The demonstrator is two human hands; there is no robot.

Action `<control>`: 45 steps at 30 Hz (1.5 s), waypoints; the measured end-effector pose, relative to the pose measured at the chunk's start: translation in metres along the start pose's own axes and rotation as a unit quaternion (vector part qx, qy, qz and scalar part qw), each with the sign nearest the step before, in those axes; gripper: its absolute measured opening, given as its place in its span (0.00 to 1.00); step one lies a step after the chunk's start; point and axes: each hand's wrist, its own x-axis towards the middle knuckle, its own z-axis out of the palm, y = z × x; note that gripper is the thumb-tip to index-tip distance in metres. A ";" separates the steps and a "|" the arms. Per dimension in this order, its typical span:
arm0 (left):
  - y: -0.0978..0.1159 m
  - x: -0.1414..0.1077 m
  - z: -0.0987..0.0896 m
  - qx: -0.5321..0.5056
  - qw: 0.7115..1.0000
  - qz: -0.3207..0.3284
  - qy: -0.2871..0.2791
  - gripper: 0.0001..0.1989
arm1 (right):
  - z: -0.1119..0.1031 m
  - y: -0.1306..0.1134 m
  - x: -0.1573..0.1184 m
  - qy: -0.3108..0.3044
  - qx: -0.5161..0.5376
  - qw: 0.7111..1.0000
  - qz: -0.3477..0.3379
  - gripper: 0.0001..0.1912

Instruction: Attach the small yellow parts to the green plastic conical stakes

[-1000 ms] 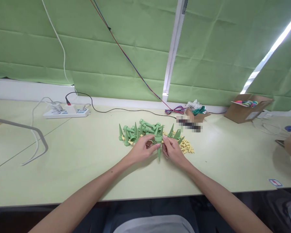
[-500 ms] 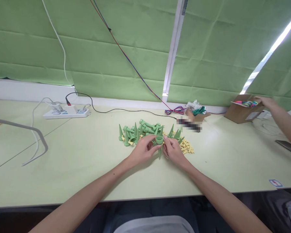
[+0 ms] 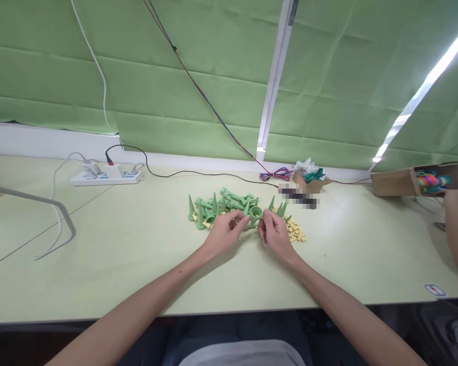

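Between my two hands, a green plastic watering spike (image 3: 256, 212) is tipped so its round, hollow, threaded mouth faces me. My left hand (image 3: 227, 230) pinches the spike's left side between thumb and fingers. On the other side, my right hand (image 3: 275, 234) is closed in a pinch against the spike's rim; whatever small piece its fingertips hold is hidden. Just beyond my hands lies a heap of green spikes (image 3: 231, 201), some standing point up and others lying down. Small yellow plastic pieces (image 3: 296, 232) are piled beside my right hand.
A white power strip (image 3: 107, 176) sits at the back left, its black cable running to a blurred dark item (image 3: 298, 195). Behind that is a small open carton (image 3: 307, 185). At right, another person's hand (image 3: 456, 203) holds a cardboard box (image 3: 393, 183) with colourful contents.
The spike in my hands has tilted, its mouth turning towards me and moving slightly right. At right, the other person has tipped the cardboard box over towards the front.
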 end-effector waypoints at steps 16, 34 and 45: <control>0.009 0.004 -0.006 -0.199 0.954 -0.169 -0.148 0.35 | -0.003 -0.003 -0.004 -0.079 -0.086 0.991 -0.064 0.25; 0.008 0.001 -0.009 -0.194 0.962 -0.114 -0.157 0.29 | -0.005 0.000 -0.004 -0.090 -0.071 0.991 -0.066 0.24; 0.003 -0.003 -0.010 -0.074 0.985 -0.038 -0.152 0.21 | -0.005 0.001 -0.002 -0.085 -0.075 0.993 -0.038 0.25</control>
